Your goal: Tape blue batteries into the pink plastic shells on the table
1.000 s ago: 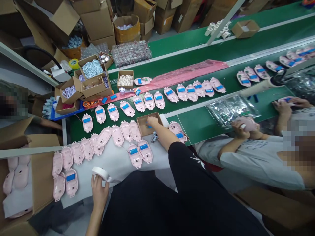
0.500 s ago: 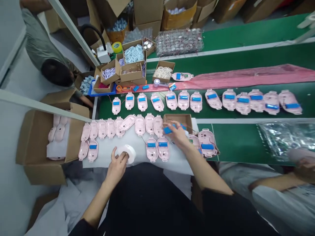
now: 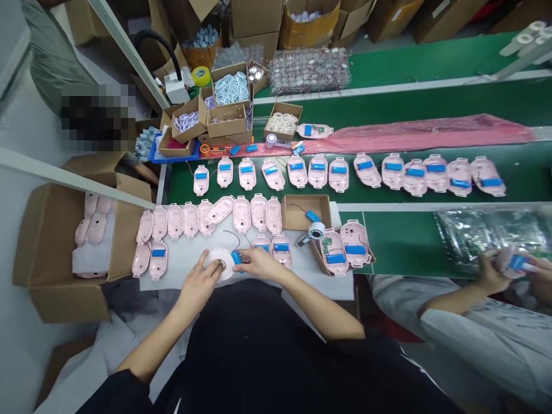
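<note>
I list: left hand, gripping white tape roll; right hand, pinching blue wired battery pack. Far-row pink plastic shells: blue packs inside. Near-row shells: mostly bare, apparently pending.

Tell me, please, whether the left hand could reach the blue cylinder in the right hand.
Probably yes: the blue cylinder is beside the round white tape roll the left hand holds, nothing else between.

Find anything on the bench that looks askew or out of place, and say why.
One pink shell beyond the white roll lies steeply slanted, seemingly overlapping the shell to its left, while the rest of its row stands nearly straight. No spill stands out.
</note>
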A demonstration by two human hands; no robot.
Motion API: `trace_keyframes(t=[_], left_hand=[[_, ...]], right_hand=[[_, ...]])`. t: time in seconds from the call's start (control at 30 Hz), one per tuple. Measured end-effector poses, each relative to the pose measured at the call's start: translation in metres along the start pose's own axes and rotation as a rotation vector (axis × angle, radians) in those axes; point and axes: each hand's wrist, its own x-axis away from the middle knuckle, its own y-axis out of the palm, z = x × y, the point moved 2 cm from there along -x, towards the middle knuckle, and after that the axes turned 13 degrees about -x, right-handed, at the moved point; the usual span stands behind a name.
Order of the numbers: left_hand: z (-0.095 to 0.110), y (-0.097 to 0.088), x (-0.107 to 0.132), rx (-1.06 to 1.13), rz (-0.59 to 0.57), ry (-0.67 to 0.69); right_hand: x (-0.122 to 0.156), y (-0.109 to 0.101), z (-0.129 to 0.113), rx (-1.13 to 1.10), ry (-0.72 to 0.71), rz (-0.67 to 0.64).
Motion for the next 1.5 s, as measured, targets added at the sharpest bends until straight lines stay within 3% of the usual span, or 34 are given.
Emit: trace_keyframes(t=[0.07,0.13,0.27,0.33,0.4,0.47,0.53,0.6,0.7,0.77,0.83,0.97,1.03,1.1,1.23,1.5], left_hand=[[-0.003,-0.002,-0.002,-0.004,0.0,-0.02],[-0.004,-0.003,-0.003,-0.009,-0.007,-0.053],[0.006,0.014,0.001,0.046,-0.039,-0.14],[0.016,0.037,0.004,0.12,-0.031,-0.165],[0.023,0.069,0.002,0.218,-0.017,-0.143],[0.02,0.106,-0.007,0.327,-0.033,-0.091],[0.007,0.141,-0.021,0.407,-0.07,-0.055],[-0.01,0.168,-0.035,0.449,-0.093,-0.008],[-0.036,0.189,-0.051,0.481,-0.088,0.057],[-0.053,0.193,-0.068,0.481,-0.072,0.027],[-0.073,0.192,-0.1,0.456,-0.047,-0.085],[-0.112,0.185,-0.206,0.395,0.003,-0.319],[-0.125,0.181,-0.254,0.384,-0.003,-0.352],[-0.134,0.179,-0.284,0.382,-0.029,-0.339],[-0.145,0.179,-0.287,0.384,-0.081,-0.287],[-0.14,0.174,-0.278,0.436,-0.17,-0.326]], right_hand=[[-0.009,0.017,0.011,-0.243,0.011,-0.016],[-0.016,0.038,0.03,-0.501,0.009,0.067],[-0.028,0.061,0.073,-0.896,-0.044,0.48],[-0.041,0.046,0.083,-0.982,-0.068,0.62],[-0.062,0.009,0.082,-0.964,-0.137,0.749],[-0.086,-0.035,0.074,-0.872,-0.212,0.871],[-0.107,-0.065,0.068,-0.732,-0.195,0.884],[-0.116,-0.072,0.069,-0.599,-0.141,0.815],[-0.105,-0.046,0.079,-0.529,-0.114,0.77],[-0.089,-0.018,0.09,-0.535,-0.107,0.801],[-0.073,0.008,0.102,-0.539,-0.075,0.846],[-0.05,0.045,0.121,-0.6,-0.006,0.946],[-0.043,0.054,0.125,-0.64,-0.004,0.986],[-0.038,0.06,0.125,-0.667,-0.016,1.02],[-0.042,0.06,0.116,-0.69,-0.059,1.036],[-0.086,0.047,0.077,-0.618,-0.07,0.84]])
